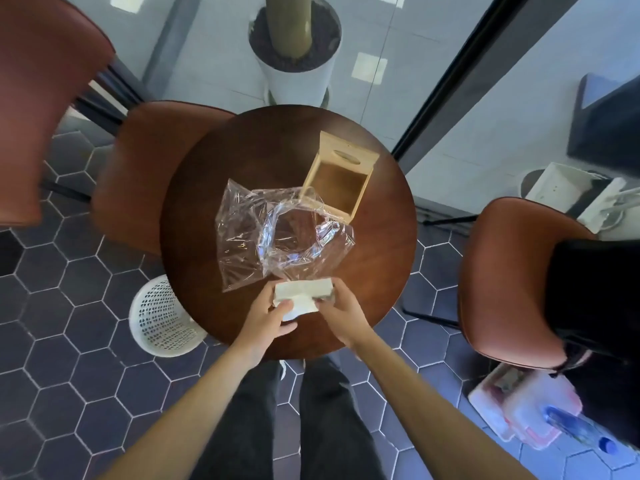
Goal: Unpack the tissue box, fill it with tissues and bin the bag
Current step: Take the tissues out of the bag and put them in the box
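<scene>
Dark hexagonal floor tiles with pale grout surround a round, dark wooden table, and beyond it a glass wall with a black frame runs diagonally past a white planter holding a thick green stem. Three brown-upholstered chairs stand around the table: one at far left, one tucked against the table's left edge, and one to the right. One white perforated waste basket sits on the floor just beside the table's near-left rim. On the tabletop, one wooden tissue box stands at the far side with its lid raised and its inside showing bare. One crumpled clear plastic bag lies in the middle, its far edge overlapping the box's near corner. At the table's near edge, both hands meet on one white stack of tissues. The left hand curls its fingers round the stack's left end, thumb pressed on top. The right hand grips the right end, fingers wrapped beneath and thumb above. The stack is held just near of the bag's edge, well apart from the box.
</scene>
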